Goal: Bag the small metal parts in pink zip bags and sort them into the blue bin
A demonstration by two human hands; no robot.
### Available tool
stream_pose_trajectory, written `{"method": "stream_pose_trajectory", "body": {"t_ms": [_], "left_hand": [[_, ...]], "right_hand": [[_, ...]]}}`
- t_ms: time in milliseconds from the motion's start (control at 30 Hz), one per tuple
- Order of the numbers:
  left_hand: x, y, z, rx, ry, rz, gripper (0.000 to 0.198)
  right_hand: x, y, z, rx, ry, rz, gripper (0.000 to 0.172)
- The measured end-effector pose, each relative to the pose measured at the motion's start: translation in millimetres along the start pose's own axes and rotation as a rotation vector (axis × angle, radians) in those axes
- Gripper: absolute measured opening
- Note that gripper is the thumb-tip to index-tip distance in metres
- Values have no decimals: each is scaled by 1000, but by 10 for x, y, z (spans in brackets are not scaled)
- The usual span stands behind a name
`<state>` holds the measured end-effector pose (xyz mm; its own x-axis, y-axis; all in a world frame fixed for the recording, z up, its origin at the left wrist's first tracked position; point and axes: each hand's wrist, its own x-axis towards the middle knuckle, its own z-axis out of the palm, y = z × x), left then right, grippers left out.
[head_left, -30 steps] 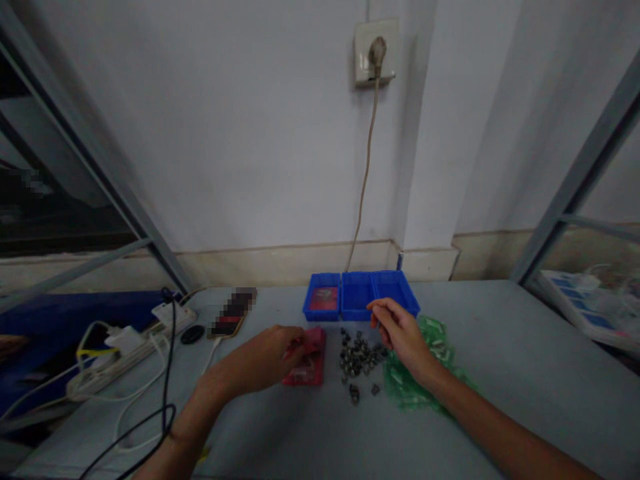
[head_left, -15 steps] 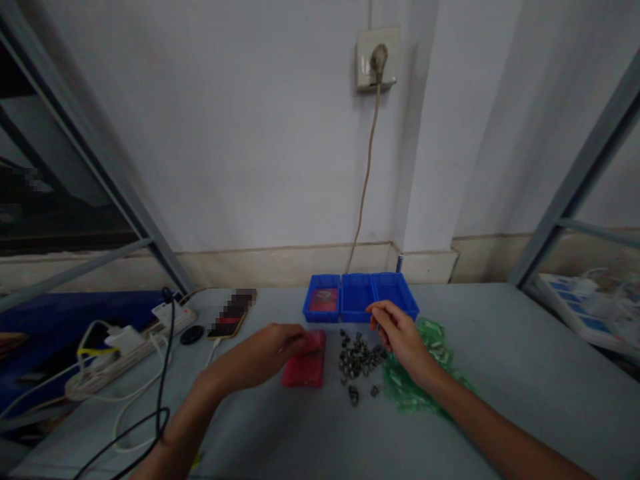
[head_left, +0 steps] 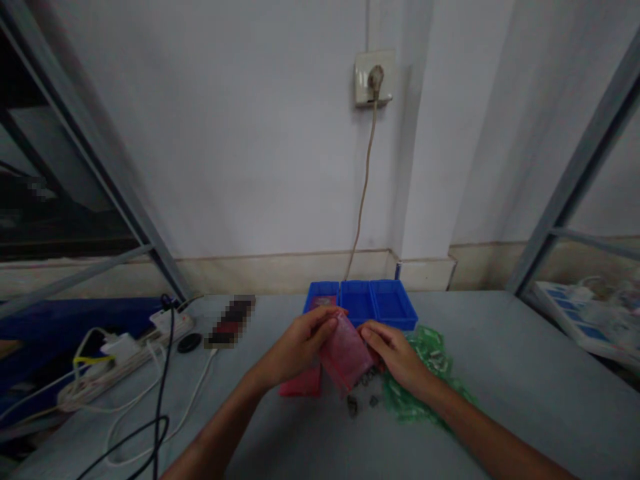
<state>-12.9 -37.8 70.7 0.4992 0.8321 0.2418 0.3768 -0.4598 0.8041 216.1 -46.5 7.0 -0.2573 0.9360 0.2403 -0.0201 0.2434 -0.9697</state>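
Observation:
Both my hands hold one small pink plastic bag [head_left: 346, 353] up above the grey table [head_left: 500, 373]. My left hand [head_left: 300, 347] pinches its upper left edge. My right hand [head_left: 393, 352] grips its right side. More pink bags [head_left: 300, 387] lie flat below my left hand. A heap of small dark metal parts [head_left: 363, 393] lies under the lifted bag, mostly hidden by it. Green bags [head_left: 430, 373] lie under my right wrist.
Three blue bins [head_left: 390, 303] stand in a row behind my hands. A power strip [head_left: 170, 323], white and black cables [head_left: 150, 420] and a phone [head_left: 233, 320] lie at the left. A cord [head_left: 363, 193] hangs from a wall socket [head_left: 373, 77].
My left hand has lifted a pink bag off the stack. My right hand came down and left from the bins and took hold of the bag's right side.

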Motion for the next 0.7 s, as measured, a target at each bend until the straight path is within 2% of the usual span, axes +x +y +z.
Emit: {"method": "stream_pose_trajectory", "body": {"t_ms": [167, 367, 467, 567, 700], "left_hand": [[77, -99, 135, 31, -22, 22, 38], [29, -189, 206, 47, 1, -13, 40], [2, -212, 217, 74, 76, -33, 42], [-9, -250, 214, 112, 174, 18, 39], [6, -336, 195, 252, 148, 151, 45]], "right_hand": [[-9, -35, 13, 5, -30, -22, 48], [-11, 19, -7, -41, -41, -30, 46], [-10, 48, -10, -45, -41, -43, 44], [5, 62, -10, -41, -2, -47, 44], [31, 78, -21, -14, 67, -48, 45]]}}
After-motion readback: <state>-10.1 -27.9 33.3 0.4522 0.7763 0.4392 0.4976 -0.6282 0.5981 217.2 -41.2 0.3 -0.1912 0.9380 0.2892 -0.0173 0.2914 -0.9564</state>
